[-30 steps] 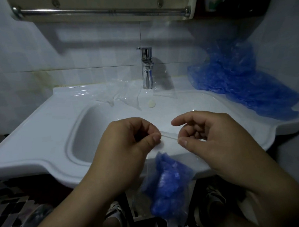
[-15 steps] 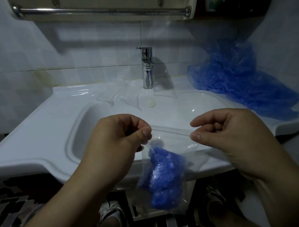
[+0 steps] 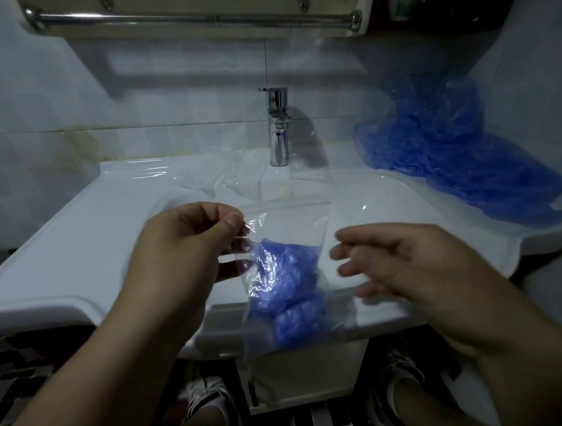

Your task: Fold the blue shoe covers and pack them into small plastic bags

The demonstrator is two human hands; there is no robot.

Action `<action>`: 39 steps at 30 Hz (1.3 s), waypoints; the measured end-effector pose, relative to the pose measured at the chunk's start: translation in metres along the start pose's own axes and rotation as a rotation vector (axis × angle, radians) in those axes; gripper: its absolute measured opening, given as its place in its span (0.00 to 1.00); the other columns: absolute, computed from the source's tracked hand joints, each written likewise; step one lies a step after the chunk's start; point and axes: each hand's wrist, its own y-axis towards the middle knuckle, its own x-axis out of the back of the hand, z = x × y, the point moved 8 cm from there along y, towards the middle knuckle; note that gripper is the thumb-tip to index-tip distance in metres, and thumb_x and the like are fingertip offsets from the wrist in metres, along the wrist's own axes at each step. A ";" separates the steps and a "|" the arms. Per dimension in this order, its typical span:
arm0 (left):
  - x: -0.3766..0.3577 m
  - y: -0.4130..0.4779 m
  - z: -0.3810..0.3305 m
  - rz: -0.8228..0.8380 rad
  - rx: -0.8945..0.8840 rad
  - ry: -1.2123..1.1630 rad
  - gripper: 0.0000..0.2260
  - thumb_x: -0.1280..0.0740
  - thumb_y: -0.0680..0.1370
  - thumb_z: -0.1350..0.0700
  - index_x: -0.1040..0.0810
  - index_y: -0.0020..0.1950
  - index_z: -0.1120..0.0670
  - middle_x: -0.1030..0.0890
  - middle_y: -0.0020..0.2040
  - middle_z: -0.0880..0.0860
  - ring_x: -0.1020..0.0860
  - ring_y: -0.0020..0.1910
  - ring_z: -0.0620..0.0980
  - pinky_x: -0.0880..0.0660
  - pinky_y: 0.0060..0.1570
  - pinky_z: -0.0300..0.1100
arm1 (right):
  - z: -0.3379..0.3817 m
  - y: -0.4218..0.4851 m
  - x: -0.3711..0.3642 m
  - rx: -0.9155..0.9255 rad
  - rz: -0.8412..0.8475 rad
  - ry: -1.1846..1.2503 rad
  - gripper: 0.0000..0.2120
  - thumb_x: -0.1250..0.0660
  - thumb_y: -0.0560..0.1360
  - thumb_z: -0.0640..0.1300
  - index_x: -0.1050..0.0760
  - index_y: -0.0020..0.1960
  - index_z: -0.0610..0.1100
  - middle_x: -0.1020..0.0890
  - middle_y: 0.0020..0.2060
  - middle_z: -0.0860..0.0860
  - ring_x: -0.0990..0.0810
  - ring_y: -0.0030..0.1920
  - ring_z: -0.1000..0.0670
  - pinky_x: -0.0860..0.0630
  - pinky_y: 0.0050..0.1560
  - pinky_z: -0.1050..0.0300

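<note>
The blue shoe covers sit bunched in a wad inside the small plastic bag. How many there are and how they are folded cannot be read through the crinkled film. The bag hangs upright in the air over the front rim of the washbasin. Its strip-like top edge is level, and its clear lower end fades against the pale cabinet below, so the bottom edge is hard to trace. Whether the top is sealed cannot be told.

The left hand has the bag. Its grip is a pinch of thumb and forefinger on the upper left corner, and the other fingertips show dimly through the film behind the left edge. The right hand is smeared by blur. Its grip is loose, the fingers relaxed and holding nothing, with the tips just beside the bag's right edge. Whether they touch it cannot be told.

On the basin's back ledge lie more clear bags, mostly visible as glints, spread around the foot of the chrome tap. At the right rear a loose pile of shoe covers slumps from the wall down onto the ledge, well apart from the hands. A towel rail crosses the top of the view. Two shoes show dimly below on the dark tiled floor, and both forearms are cut off by the lower edge.
</note>
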 end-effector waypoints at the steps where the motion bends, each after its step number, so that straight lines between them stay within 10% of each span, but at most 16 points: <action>1: 0.000 0.001 0.002 -0.010 0.018 -0.029 0.11 0.35 0.79 0.62 0.20 0.37 0.56 0.19 0.34 0.53 0.19 0.32 0.48 0.23 0.32 0.40 | 0.001 0.000 -0.013 -0.007 0.059 0.003 0.32 0.24 0.61 0.62 0.22 0.62 0.50 0.15 0.51 0.53 0.15 0.50 0.51 0.19 0.52 0.48; 5: -0.004 0.000 0.005 -0.002 0.039 -0.127 0.05 0.33 0.76 0.55 0.20 0.45 0.56 0.18 0.39 0.53 0.17 0.36 0.49 0.22 0.32 0.38 | 0.008 0.003 -0.041 0.028 0.123 0.041 0.21 0.25 0.71 0.39 0.23 0.62 0.49 0.14 0.47 0.50 0.14 0.48 0.50 0.18 0.49 0.54; 9: -0.006 -0.003 0.015 0.097 0.165 -0.029 0.34 0.32 0.61 0.37 0.26 0.64 0.51 0.19 0.55 0.55 0.17 0.51 0.54 0.20 0.49 0.50 | 0.006 0.010 -0.035 0.008 -0.050 0.077 0.18 0.27 0.72 0.39 0.23 0.59 0.52 0.13 0.44 0.51 0.14 0.44 0.51 0.19 0.49 0.50; 13: -0.007 -0.012 0.020 0.284 0.291 0.110 0.28 0.25 0.66 0.49 0.27 0.64 0.51 0.16 0.51 0.58 0.16 0.46 0.54 0.20 0.40 0.49 | 0.006 0.022 -0.048 -0.021 -0.081 0.133 0.21 0.27 0.73 0.41 0.24 0.64 0.49 0.13 0.43 0.50 0.14 0.44 0.50 0.19 0.53 0.45; 16: 0.015 0.000 0.017 0.131 0.265 0.099 0.20 0.28 0.72 0.63 0.26 0.62 0.54 0.16 0.48 0.61 0.16 0.39 0.55 0.21 0.34 0.45 | 0.000 0.032 -0.057 -0.065 -0.132 0.193 0.23 0.28 0.73 0.47 0.26 0.67 0.46 0.13 0.43 0.51 0.14 0.44 0.50 0.19 0.55 0.45; 25: 0.153 0.104 0.014 -0.418 0.160 0.299 0.06 0.32 0.77 0.64 0.25 0.53 0.59 0.23 0.48 0.63 0.22 0.38 0.56 0.22 0.26 0.39 | -0.004 0.044 -0.054 -0.084 -0.185 0.085 0.19 0.29 0.72 0.47 0.23 0.63 0.49 0.14 0.45 0.54 0.15 0.44 0.53 0.20 0.56 0.51; 29: 0.193 0.137 0.026 -0.486 0.184 0.659 0.07 0.28 0.71 0.55 0.21 0.46 0.55 0.19 0.45 0.61 0.19 0.43 0.61 0.18 0.47 0.55 | 0.003 0.052 -0.053 -0.096 -0.158 0.031 0.22 0.29 0.72 0.48 0.25 0.65 0.51 0.16 0.47 0.57 0.16 0.44 0.56 0.20 0.51 0.59; 33: 0.190 0.146 0.017 -0.460 0.171 1.111 0.11 0.32 0.77 0.55 0.19 0.51 0.63 0.19 0.50 0.64 0.21 0.51 0.65 0.26 0.52 0.50 | 0.009 0.061 -0.049 -0.095 -0.143 -0.050 0.22 0.30 0.73 0.49 0.27 0.67 0.52 0.19 0.53 0.57 0.17 0.44 0.55 0.23 0.42 0.66; 39: 0.127 0.139 -0.026 -0.545 -0.101 1.249 0.22 0.35 0.78 0.49 0.30 0.66 0.61 0.32 0.66 0.67 0.34 0.66 0.67 0.33 0.62 0.58 | 0.004 0.063 -0.027 -0.142 -0.172 -0.188 0.23 0.31 0.74 0.46 0.26 0.68 0.47 0.18 0.54 0.52 0.19 0.50 0.52 0.23 0.55 0.54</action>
